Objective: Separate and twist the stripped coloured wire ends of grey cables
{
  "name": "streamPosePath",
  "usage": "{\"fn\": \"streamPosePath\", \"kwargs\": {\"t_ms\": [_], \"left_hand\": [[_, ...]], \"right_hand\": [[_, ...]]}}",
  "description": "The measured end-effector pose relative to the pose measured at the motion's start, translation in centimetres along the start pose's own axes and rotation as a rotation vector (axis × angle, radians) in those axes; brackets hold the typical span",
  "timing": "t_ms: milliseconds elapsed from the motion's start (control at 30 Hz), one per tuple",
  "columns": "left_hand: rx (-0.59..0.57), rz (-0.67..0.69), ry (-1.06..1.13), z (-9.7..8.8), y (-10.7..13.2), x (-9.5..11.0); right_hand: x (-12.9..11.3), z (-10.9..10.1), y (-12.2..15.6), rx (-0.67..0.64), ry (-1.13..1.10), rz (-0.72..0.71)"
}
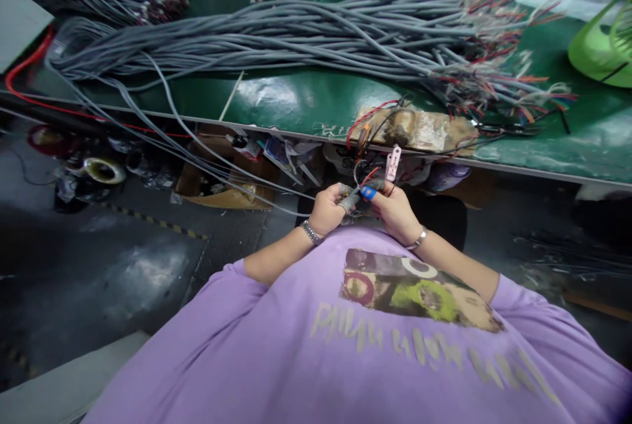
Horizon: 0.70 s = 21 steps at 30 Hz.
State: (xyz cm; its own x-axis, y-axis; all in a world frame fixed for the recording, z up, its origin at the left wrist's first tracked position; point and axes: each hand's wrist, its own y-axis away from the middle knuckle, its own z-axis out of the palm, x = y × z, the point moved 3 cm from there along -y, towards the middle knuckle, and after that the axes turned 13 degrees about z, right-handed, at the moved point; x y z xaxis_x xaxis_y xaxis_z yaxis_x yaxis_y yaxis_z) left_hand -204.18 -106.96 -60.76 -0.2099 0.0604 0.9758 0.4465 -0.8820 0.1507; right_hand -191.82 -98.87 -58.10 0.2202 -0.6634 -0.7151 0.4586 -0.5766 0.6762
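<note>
Both my hands are held close together just above my lap, below the edge of the green bench (306, 101). My left hand (326, 209) is closed around a grey cable (232, 174) that runs off to the left and up onto the bench. My right hand (395, 210), with blue tape on one fingertip, pinches the thin red and black wires (368, 177) at the cable's stripped end. A small white tag (394, 162) hangs just above my fingers.
A large bundle of grey cables (296, 35) with coloured stripped ends lies across the bench. A worn brown block (419, 129) sits at the bench edge. A green fan (605, 45) is at the right. Cardboard box (222, 180) and clutter lie under the bench.
</note>
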Motion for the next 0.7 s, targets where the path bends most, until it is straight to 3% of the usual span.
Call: {"fn": "streamPosePath", "kwargs": {"t_ms": [67, 133, 267, 400, 567, 600, 700], "left_hand": [[0.019, -0.074, 0.047, 0.1, -0.1, 0.1], [0.046, -0.151, 0.11, 0.3, -0.1, 0.1], [0.095, -0.23, 0.209, 0.6, 0.0, -0.2], [0.136, -0.212, 0.288, 0.5, 0.0, -0.7], [0.222, -0.117, 0.351, -1.2, -1.0, -0.5], [0.21, -0.09, 0.375, -1.5, -1.1, -0.4], [0.098, -0.032, 0.465, -2.2, -0.9, 0.2]], "right_hand": [[0.2, 0.0, 0.0, 0.021, 0.031, -0.045], [0.0, -0.1, 0.2, 0.037, 0.154, -0.195], [-0.7, 0.1, 0.9, -0.016, 0.686, -0.59], [-0.7, 0.4, 1.3, -0.112, 1.014, -0.751], [-0.3, 1.2, 2.3, -0.407, 1.018, -0.798], [-0.5, 1.1, 2.3, -0.387, 0.974, -0.78], [-1.2, 0.1, 2.1, -0.151, 0.783, -0.702]]}}
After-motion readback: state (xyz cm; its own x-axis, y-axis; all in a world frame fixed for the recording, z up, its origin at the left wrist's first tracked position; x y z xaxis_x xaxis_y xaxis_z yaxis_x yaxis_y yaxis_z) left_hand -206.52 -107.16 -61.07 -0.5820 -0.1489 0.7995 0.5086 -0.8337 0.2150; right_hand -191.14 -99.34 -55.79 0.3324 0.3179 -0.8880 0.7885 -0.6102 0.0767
